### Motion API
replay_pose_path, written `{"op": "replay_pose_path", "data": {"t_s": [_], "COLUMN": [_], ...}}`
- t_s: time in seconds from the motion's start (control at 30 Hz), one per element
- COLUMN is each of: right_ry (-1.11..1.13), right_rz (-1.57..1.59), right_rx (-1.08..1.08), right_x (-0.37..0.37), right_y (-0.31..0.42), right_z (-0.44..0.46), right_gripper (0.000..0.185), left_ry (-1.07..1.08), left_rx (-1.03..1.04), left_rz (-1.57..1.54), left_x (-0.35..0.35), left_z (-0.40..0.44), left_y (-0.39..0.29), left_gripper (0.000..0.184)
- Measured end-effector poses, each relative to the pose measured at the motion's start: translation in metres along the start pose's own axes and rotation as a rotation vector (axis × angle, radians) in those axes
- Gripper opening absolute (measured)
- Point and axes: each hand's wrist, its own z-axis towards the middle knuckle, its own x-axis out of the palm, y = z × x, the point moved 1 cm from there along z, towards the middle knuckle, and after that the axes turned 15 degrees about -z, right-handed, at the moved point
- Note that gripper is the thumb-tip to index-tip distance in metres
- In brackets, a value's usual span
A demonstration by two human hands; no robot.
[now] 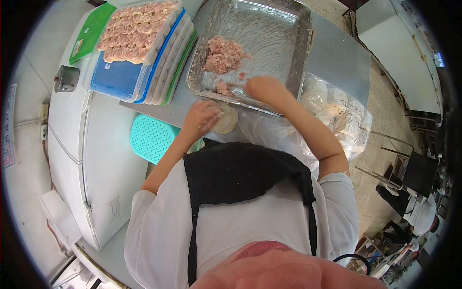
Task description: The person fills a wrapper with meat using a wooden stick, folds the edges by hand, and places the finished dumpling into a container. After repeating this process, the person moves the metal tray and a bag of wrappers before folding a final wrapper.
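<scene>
My left hand [204, 116] is closed at the edge of a pale round dough wrapper [226, 119], just in front of the metal tray. My right hand [264, 89], slightly blurred, is closed over the tray's near edge. A thin strip seems to run from its fingers toward a small lump of minced meat [223, 88], but what it grips is unclear. Inside the metal tray [274, 36], smeared with residue, lies a larger mound of minced meat [223, 55].
At the left stand stacked plastic containers [166, 62], the top one holding rows of meat-filled dumplings [137, 31]. Nearby are a green lid [91, 33], a metal cup [66, 78] and a turquoise stool [153, 137]. Plastic bags [341, 115] lie at the right. Another person [418, 214] is farther off.
</scene>
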Motion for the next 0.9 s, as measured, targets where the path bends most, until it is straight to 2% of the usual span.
{"op": "replay_pose_path", "data": {"t_s": [0.03, 0.1, 0.17, 0.2, 0.3, 0.37, 0.43, 0.5, 0.57, 0.6, 0.63, 0.67, 0.73, 0.77, 0.83, 0.87, 0.9], "right_ry": [-0.015, -0.018, 0.11, 0.082, 0.037, 0.112, 0.103, 0.193, 0.192, 0.227, 0.231, 0.144, 0.058, 0.058, 0.08, 0.078, 0.063], "right_rz": [0.035, -0.029, 0.074, 0.078, 0.007, -0.001, -0.042, -0.083, -0.23, -0.287, -0.295, -0.255, -0.192, -0.197, -0.085, -0.091, -0.045], "right_rx": [-0.082, -0.094, 0.101, 0.131, 0.113, 0.061, 0.118, 0.182, 0.301, 0.284, 0.289, 0.257, 0.269, 0.273, 0.285, 0.292, 0.261], "right_x": [0.002, -0.003, -0.024, -0.034, -0.002, -0.029, -0.044, -0.062, -0.067, -0.057, -0.046, -0.036, -0.039, -0.043, -0.048, -0.04, -0.022], "right_y": [0.014, 0.005, -0.018, -0.02, 0.007, 0.039, 0.042, 0.033, 0.028, 0.036, 0.046, 0.06, 0.088, 0.099, 0.112, 0.109, 0.101], "right_z": [-0.004, -0.009, -0.008, -0.008, 0.003, 0.004, 0.001, -0.007, -0.02, -0.02, -0.018, -0.013, 0.002, 0.012, 0.025, 0.029, 0.034], "right_gripper": [0.029, 0.028, 0.027, 0.026, 0.031, 0.031, 0.03, 0.031, 0.03, 0.021, 0.021, 0.02, 0.021, 0.021, 0.028, 0.028, 0.032], "left_ry": [-0.002, 0.161, 0.154, 0.15, 0.156, 0.176, 0.18, 0.147, 0.103, 0.078, 0.056, 0.055, 0.026, 0.029, -0.054, -0.045, 0.121], "left_rx": [0.001, 0.148, 0.136, 0.132, 0.127, 0.126, 0.101, 0.1, 0.095, 0.0, -0.095, -0.087, -0.471, -0.465, -0.735, -0.728, -0.595], "left_rz": [-0.007, 0.001, 0.001, -0.002, -0.006, -0.004, -0.123, -0.243, -0.363, -0.481, -0.598, -0.605, -1.157, -1.16, -1.638, -1.64, -1.405], "left_x": [0.006, 0.021, 0.016, 0.013, -0.008, -0.019, -0.024, -0.03, -0.039, -0.043, -0.046, -0.049, -0.051, -0.054, -0.06, -0.065, -0.071], "left_z": [-0.001, -0.004, -0.004, -0.006, -0.006, -0.004, 0.0, 0.002, 0.0, -0.003, -0.006, -0.008, -0.015, -0.017, -0.019, -0.018, -0.017], "left_y": [0.001, 0.002, 0.011, 0.021, 0.037, 0.043, 0.047, 0.043, 0.035, 0.031, 0.031, 0.034, 0.043, 0.042, 0.034, 0.032, 0.03], "left_gripper": [0.022, 0.02, 0.019, 0.019, 0.019, 0.02, 0.019, 0.018, 0.018, 0.018, 0.019, 0.019, 0.022, 0.022, 0.029, 0.029, 0.033]}}
